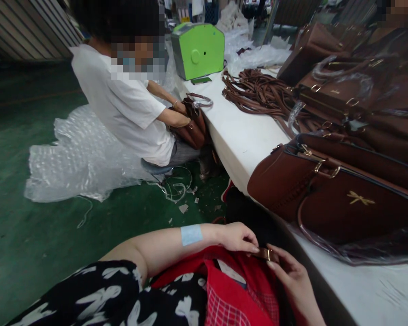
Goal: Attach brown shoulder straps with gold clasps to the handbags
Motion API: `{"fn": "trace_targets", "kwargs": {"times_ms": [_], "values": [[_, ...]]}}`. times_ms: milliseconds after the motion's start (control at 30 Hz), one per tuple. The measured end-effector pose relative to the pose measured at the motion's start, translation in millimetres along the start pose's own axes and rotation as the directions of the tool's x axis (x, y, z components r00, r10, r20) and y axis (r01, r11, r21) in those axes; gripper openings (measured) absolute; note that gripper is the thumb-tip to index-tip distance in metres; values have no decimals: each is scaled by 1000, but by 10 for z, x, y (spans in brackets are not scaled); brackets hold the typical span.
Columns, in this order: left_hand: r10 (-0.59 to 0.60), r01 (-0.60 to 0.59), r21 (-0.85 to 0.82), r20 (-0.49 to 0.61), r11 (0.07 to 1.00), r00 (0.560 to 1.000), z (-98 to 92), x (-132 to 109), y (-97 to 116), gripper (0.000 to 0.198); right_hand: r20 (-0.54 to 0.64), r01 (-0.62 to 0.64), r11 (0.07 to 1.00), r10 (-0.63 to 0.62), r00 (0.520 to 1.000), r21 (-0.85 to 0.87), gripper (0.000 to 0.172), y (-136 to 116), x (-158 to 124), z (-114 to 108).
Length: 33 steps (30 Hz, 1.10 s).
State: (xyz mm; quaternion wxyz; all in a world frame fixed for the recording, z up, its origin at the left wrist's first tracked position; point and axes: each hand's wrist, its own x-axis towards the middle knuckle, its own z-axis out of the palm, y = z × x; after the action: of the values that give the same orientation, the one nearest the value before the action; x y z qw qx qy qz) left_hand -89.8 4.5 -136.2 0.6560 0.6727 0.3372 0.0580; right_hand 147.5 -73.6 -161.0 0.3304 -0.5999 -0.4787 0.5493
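Over my lap, my left hand point(240, 236) and my right hand point(289, 269) grip a brown leather strap point(259, 253) between them. A small gold-coloured metal fitting point(268, 254) sits on the strap close to my right fingertips. My left fingers are curled and pinch the strap's left end; my right thumb and fingers pinch the other end. Most of the strap is hidden by my hands. A brown handbag point(343, 194) with a gold dragonfly emblem lies on the table just beyond my right hand.
Brown straps point(258, 93) lie piled on the white table point(243, 136), beside more brown bags point(340, 86). A green machine point(200, 52) stands at its far end. A co-worker in a white shirt point(122, 99) sits handling a brown bag point(193, 129). Bubble wrap point(78, 154) covers some floor.
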Motion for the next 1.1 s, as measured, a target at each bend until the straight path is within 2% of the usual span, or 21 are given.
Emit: {"fn": "trace_targets", "kwargs": {"times_ms": [167, 300, 433, 533, 600, 700, 767, 867, 967, 1100], "values": [[-56, 56, 32, -3, 998, 998, 16, 41, 192, 8, -74, -26, 998, 30, 997, 54, 49, -120, -32, 112], [-144, 143, -28, -43, 989, 989, -72, 3, 210, 19, -161, -40, 990, 61, 985, 134, 47, -144, -59, 179], [-122, 128, 53, -112, 990, 986, -124, -21, 134, 23, -90, -49, 997, 54, 994, 59, 49, -94, -17, 140], [-110, 120, 76, -129, 990, 986, -56, 20, 109, 24, -44, -36, 999, 35, 998, -3, 49, -97, 5, 114], [-115, 120, 31, -133, 992, 984, 25, 69, 119, 23, -36, -34, 999, 34, 999, 0, 49, -120, -8, 121], [-128, 117, -110, -107, 987, 986, 113, 128, 137, 20, -79, -46, 996, 53, 995, 80, 50, -132, -46, 143], [-108, 94, -198, -60, 976, 992, 101, 131, 118, 18, -107, -73, 988, 88, 990, 138, 51, -103, -55, 144], [-61, 61, -210, 8, 976, 998, -8, 78, 19, 13, -142, -122, 974, 150, 978, 193, 55, -30, -26, 126], [-80, 88, -218, 47, 972, 996, -100, 10, -114, 10, -165, -148, 961, 189, 968, 234, 54, 0, 12, 112], [-121, 132, -351, 53, 927, 991, -48, 10, -177, 8, -146, -135, 958, 176, 974, 255, 51, -78, 8, 133]]}}
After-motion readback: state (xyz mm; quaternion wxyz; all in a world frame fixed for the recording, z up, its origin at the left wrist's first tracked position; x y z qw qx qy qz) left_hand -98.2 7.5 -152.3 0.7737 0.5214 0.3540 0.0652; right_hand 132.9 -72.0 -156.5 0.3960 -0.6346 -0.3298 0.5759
